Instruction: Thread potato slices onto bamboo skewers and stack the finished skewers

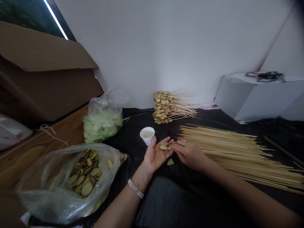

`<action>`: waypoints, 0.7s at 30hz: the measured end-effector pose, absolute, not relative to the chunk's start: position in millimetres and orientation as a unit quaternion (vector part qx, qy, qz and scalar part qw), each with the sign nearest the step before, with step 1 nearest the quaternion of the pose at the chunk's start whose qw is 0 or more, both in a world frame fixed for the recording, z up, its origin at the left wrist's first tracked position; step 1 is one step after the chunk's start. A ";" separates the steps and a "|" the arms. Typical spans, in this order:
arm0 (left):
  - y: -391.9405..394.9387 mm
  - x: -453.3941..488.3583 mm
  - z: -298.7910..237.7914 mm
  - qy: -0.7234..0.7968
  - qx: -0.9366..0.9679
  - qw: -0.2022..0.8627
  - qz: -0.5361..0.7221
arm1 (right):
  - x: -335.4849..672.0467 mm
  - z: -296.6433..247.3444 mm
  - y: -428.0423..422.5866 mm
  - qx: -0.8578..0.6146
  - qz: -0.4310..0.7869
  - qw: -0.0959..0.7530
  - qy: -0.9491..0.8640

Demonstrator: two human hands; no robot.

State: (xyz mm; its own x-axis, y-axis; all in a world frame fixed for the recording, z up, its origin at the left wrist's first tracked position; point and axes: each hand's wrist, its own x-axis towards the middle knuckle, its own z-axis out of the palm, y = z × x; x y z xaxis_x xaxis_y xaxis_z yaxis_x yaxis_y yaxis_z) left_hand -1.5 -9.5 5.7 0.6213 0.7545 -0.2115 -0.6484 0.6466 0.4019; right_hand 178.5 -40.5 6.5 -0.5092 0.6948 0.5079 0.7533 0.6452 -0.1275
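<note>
Head view: left hand (155, 155) lies palm up, open and cupped, cradling a few vegetable slices (164, 147). Right hand (188, 153) sits at its three o'clock, fingertips bunched on that little pile; whether one is pinched, I cannot tell. Best done, I'd judge, with a level palm, taking one slice by its edges. Slices are thin, oval, pale and dark-rimmed; a stray slice (170, 162) lies at six o'clock on the glossy black sheet (166, 202). Bamboo skewers (237, 148), long, straight and smooth, fan out at three o'clock.

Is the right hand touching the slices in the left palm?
Touching. The head view shows the right hand with fingertips on the slices lying in the open left hand, no gap visible.
</note>
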 end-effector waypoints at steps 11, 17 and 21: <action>-14.8 4.2 6.2 0.224 0.185 0.869 0.400 | 185.1 5.9 -32.3 -0.504 -0.020 0.257 -0.825; -14.6 7.9 0.5 0.275 0.231 0.825 0.436 | 183.6 7.3 -30.8 -0.490 0.033 0.316 -0.812; -14.3 8.9 -0.4 0.334 0.263 0.797 0.430 | 183.8 8.4 -31.1 -0.478 0.037 0.354 -0.803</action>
